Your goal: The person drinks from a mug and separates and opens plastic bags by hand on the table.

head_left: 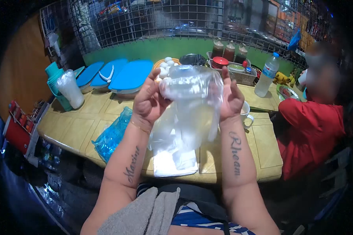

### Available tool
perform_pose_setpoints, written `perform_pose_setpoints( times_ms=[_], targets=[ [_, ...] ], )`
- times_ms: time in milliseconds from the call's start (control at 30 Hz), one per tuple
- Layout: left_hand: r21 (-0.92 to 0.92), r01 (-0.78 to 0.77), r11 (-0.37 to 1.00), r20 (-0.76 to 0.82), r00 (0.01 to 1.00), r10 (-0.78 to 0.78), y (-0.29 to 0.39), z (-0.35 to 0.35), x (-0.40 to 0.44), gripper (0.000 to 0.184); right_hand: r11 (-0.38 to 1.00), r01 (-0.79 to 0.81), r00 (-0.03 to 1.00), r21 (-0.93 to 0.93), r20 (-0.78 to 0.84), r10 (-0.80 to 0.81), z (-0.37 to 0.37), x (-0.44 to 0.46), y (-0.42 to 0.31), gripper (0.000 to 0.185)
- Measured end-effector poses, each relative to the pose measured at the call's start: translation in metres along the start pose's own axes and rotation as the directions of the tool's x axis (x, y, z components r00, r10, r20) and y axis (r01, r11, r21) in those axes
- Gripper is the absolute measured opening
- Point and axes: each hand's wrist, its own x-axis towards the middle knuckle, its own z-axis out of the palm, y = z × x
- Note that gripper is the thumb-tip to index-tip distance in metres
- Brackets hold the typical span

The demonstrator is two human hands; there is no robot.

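Between my two raised hands is a clear plastic bag (194, 90), partly blurred, hanging down over the table. At its left side, my left hand (151, 92) has its fingers curled against the plastic. My right hand (231, 96) is at the bag's right side, fingers pointing up and bent round the edge of the plastic. Below the bag lies a white stack (175, 164) at the table's front edge. A blue plastic packet (113, 135) rests left of it, beside my left forearm. Right of my right hand stands a white mug (247, 115), partly hidden.
Blue-lidded containers (132, 75), a teal tumbler (59, 86) and eggs (166, 64) stand along the back left of the table (76, 127). Sauce bottles (229, 51) and a water bottle (266, 76) are at back right. A person in red (312, 125) sits at the right.
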Motion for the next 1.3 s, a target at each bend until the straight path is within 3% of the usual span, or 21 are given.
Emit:
perform_pose_setpoints(
  times_ms=[33,133,167,300,333,400,500,600,633,733,767,867,900,967,1033,1100,1200,1233,1300],
  targets=[
    [-0.097,0.016,0.995,0.157,0.988,-0.001,0.006,-0.009,0.012,0.044,0.998,0.014,0.997,-0.054,-0.068,-0.018,0.011,0.014,-0.002,0.049],
    [-0.056,-0.077,0.995,0.167,0.982,0.086,0.015,-0.020,0.046,0.042,0.995,-0.011,0.985,-0.097,-0.171,-0.006,0.012,0.056,-0.013,0.038],
    [0.034,-0.131,0.991,0.124,0.984,0.126,0.016,-0.020,0.053,0.040,0.992,-0.043,0.982,-0.121,-0.187,0.020,0.005,0.067,-0.015,0.036],
    [-0.033,0.044,0.998,0.050,0.998,-0.043,0.010,-0.036,0.049,0.041,0.990,-0.048,0.917,-0.136,-0.398,-0.010,-0.015,0.069,-0.002,0.032],
    [-0.063,0.090,0.994,0.051,0.995,-0.087,0.006,-0.048,0.044,0.041,0.982,-0.108,0.914,-0.152,-0.404,0.038,-0.017,0.058,0.003,0.031],
    [-0.126,0.180,0.976,0.046,0.983,-0.176,-0.004,-0.088,0.034,0.040,0.992,-0.107,0.928,0.058,-0.353,0.121,-0.043,0.036,0.008,0.031],
    [-0.094,0.222,0.971,-0.068,0.971,-0.229,-0.026,-0.096,0.009,0.041,0.989,-0.092,0.926,0.116,-0.356,0.128,-0.056,-0.001,0.022,0.032],
    [-0.156,0.289,0.944,-0.096,0.947,-0.306,-0.042,-0.111,0.000,0.040,0.985,-0.106,0.904,0.133,-0.401,0.151,-0.080,-0.031,0.031,0.034],
    [-0.149,0.287,0.946,-0.113,0.946,-0.305,-0.048,-0.114,-0.004,0.039,0.993,-0.114,0.899,0.027,-0.422,0.115,-0.076,-0.036,0.038,0.036],
    [-0.026,0.401,0.916,-0.211,0.893,-0.397,-0.062,-0.132,-0.006,0.041,0.976,-0.219,0.795,0.001,-0.580,0.180,-0.119,-0.055,0.043,0.038],
    [0.039,0.438,0.898,-0.323,0.856,-0.404,-0.066,-0.132,-0.008,0.043,0.964,-0.263,0.762,0.045,-0.604,0.236,-0.128,-0.057,0.042,0.038],
    [0.220,0.455,0.863,-0.427,0.840,-0.334,-0.066,-0.126,-0.010,0.046,0.943,-0.331,0.682,-0.025,-0.697,0.221,-0.113,-0.054,0.040,0.038],
    [0.438,0.431,0.789,-0.472,0.857,-0.206,-0.063,-0.120,-0.010,0.044,0.930,-0.362,0.626,-0.068,-0.756,0.189,-0.100,-0.050,0.042,0.034],
    [0.779,0.383,0.497,-0.465,0.884,0.049,-0.060,-0.103,-0.015,0.038,0.915,-0.395,0.577,-0.081,-0.797,0.178,-0.112,-0.056,0.039,0.030],
    [0.980,0.200,-0.021,-0.162,0.845,0.510,-0.044,-0.099,-0.014,0.028,0.885,-0.441,0.508,-0.150,-0.855,0.108,-0.116,-0.059,0.033,0.025],
    [0.849,0.120,-0.515,0.273,0.734,0.622,-0.015,-0.096,-0.017,0.036,0.821,-0.511,0.421,-0.252,-0.907,-0.016,-0.114,-0.059,0.033,0.021],
    [0.651,0.535,-0.538,-0.097,0.762,0.640,-0.014,-0.107,-0.021,0.034,0.632,-0.562,0.339,-0.534,-0.845,-0.413,-0.068,-0.038,0.051,0.019],
    [0.704,0.516,-0.488,-0.300,0.839,0.454,-0.003,-0.120,-0.020,0.029,0.599,-0.528,0.432,-0.602,-0.798,-0.420,-0.074,-0.041,0.047,0.037],
    [0.718,0.534,-0.447,-0.347,0.831,0.435,-0.008,-0.132,-0.015,0.027,0.377,-0.380,0.683,-0.845,-0.531,-0.501,-0.077,-0.040,0.056,0.050]
  ],
)
